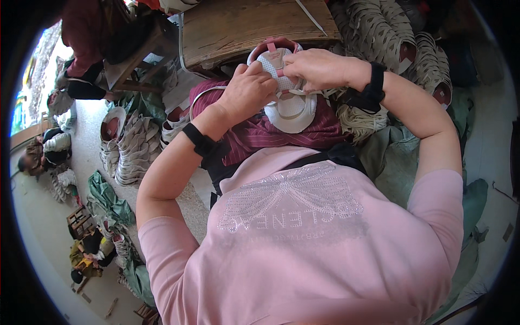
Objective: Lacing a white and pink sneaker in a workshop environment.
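Note:
A white shoe point(292, 118) with a pink-red lining rests on my lap, its toe toward me and its collar against the table edge. A thin white shoelace point(201, 97) loops out to the left from beneath my left hand. My left hand point(250, 89) is closed, its curled fingers against the left side of the shoe's lacing. Across from it, my right hand point(319, 69) pinches at the lacing near the tongue, with a bit of lace showing under its fingers. My fingers partly cover the eyelets.
Ahead is a wooden table point(244, 27) with a thin pointed tool point(311, 17) on it. Stacked shoes point(132, 146) stand on the floor to the left, more stacks point(379, 32) at the far right. A bundle of laces point(362, 122) lies by my right thigh. Other people sit at the left.

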`<state>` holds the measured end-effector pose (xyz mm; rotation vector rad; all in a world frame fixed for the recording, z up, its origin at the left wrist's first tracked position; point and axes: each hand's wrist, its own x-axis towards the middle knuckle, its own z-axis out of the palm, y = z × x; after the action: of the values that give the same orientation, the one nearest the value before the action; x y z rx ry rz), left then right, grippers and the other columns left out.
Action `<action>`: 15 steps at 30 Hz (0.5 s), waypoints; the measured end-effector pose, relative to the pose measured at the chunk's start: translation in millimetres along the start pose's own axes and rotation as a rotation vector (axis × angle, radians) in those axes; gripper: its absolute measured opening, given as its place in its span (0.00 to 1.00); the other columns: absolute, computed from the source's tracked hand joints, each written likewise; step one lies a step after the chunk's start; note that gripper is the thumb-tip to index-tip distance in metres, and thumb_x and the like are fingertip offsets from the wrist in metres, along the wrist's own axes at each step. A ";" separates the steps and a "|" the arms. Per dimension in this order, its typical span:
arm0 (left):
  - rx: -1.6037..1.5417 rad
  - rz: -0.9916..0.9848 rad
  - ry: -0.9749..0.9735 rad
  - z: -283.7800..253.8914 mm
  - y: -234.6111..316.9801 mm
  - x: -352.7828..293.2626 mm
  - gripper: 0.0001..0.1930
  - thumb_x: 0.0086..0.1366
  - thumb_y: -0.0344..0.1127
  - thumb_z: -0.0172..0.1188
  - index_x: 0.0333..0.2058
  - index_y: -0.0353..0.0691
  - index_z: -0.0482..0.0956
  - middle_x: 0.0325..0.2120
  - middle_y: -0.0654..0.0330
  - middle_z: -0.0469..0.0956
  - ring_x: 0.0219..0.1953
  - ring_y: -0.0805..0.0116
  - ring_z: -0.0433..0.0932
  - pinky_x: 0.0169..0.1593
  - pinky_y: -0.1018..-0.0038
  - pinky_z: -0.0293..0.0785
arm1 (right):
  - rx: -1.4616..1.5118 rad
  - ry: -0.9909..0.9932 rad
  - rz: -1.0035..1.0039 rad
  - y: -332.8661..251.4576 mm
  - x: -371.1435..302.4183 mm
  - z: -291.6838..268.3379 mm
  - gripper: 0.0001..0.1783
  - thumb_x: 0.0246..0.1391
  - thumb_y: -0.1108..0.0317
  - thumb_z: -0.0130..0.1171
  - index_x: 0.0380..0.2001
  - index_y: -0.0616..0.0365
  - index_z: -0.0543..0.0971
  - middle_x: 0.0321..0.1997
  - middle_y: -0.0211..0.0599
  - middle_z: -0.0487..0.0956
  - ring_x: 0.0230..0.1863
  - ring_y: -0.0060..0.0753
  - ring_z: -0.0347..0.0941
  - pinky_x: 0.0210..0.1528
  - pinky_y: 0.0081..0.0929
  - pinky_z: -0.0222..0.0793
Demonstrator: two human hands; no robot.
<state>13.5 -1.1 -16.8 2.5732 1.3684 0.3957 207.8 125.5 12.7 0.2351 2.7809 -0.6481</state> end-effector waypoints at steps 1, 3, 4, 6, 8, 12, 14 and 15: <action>-0.018 -0.076 0.005 -0.1 1.0 1.4 0.09 0.55 0.44 0.63 0.31 0.48 0.81 0.29 0.68 0.76 0.45 0.64 0.68 0.48 0.65 0.62 | -0.001 0.003 0.001 0.5 -0.2 3.7 0.16 0.36 0.68 0.66 0.34 0.54 0.78 0.36 0.36 0.73 0.43 0.44 0.73 0.43 0.38 0.70; -0.034 -0.147 0.011 1.4 4.8 6.4 0.10 0.56 0.46 0.62 0.30 0.47 0.82 0.28 0.68 0.77 0.45 0.63 0.68 0.48 0.64 0.62 | 0.012 0.102 0.019 2.3 -1.3 12.1 0.17 0.36 0.67 0.65 0.34 0.54 0.77 0.38 0.39 0.73 0.43 0.46 0.72 0.43 0.39 0.69; -0.037 -0.223 -0.034 1.6 9.3 10.1 0.11 0.57 0.45 0.61 0.31 0.45 0.82 0.29 0.65 0.78 0.46 0.60 0.68 0.50 0.63 0.62 | 0.010 0.105 0.018 1.2 -1.4 11.7 0.17 0.36 0.67 0.65 0.34 0.54 0.77 0.38 0.39 0.73 0.43 0.46 0.72 0.43 0.39 0.69; -0.037 -0.297 -0.077 -2.1 10.4 15.7 0.11 0.58 0.44 0.61 0.33 0.43 0.83 0.30 0.62 0.79 0.46 0.57 0.69 0.52 0.63 0.63 | 0.093 0.070 0.002 -0.9 -1.9 10.3 0.34 0.32 0.73 0.69 0.50 0.53 0.73 0.41 0.37 0.70 0.47 0.44 0.69 0.48 0.38 0.68; -0.176 -0.380 -0.245 -7.1 7.9 23.1 0.10 0.57 0.41 0.61 0.29 0.41 0.83 0.30 0.60 0.80 0.46 0.55 0.71 0.51 0.61 0.66 | 0.165 0.041 0.001 -2.5 -6.3 2.0 0.33 0.32 0.73 0.69 0.49 0.54 0.74 0.41 0.38 0.70 0.47 0.44 0.69 0.48 0.37 0.67; -0.185 -0.329 0.037 11.5 1.4 18.7 0.07 0.57 0.35 0.62 0.25 0.38 0.83 0.30 0.58 0.79 0.42 0.55 0.73 0.49 0.61 0.68 | 0.259 -0.012 0.024 -4.7 -5.1 -2.2 0.31 0.32 0.73 0.70 0.46 0.59 0.74 0.42 0.40 0.69 0.48 0.45 0.68 0.50 0.36 0.67; -0.988 -0.675 0.124 4.7 13.3 31.3 0.07 0.54 0.33 0.60 0.24 0.36 0.83 0.26 0.56 0.79 0.39 0.54 0.72 0.44 0.65 0.70 | 0.244 0.047 0.013 -3.5 -7.2 4.7 0.29 0.32 0.73 0.71 0.44 0.60 0.74 0.41 0.40 0.69 0.47 0.46 0.68 0.50 0.37 0.67; -0.986 -0.666 0.124 6.2 20.2 36.2 0.07 0.54 0.33 0.60 0.24 0.36 0.83 0.26 0.56 0.79 0.39 0.54 0.72 0.44 0.65 0.70 | 0.232 0.100 -0.005 -3.3 -8.7 7.6 0.27 0.33 0.73 0.71 0.42 0.61 0.74 0.41 0.41 0.69 0.47 0.46 0.68 0.50 0.37 0.67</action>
<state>50.6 17.6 -11.6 1.2568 1.4480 0.8335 217.1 118.3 10.2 0.3158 2.7980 -0.9866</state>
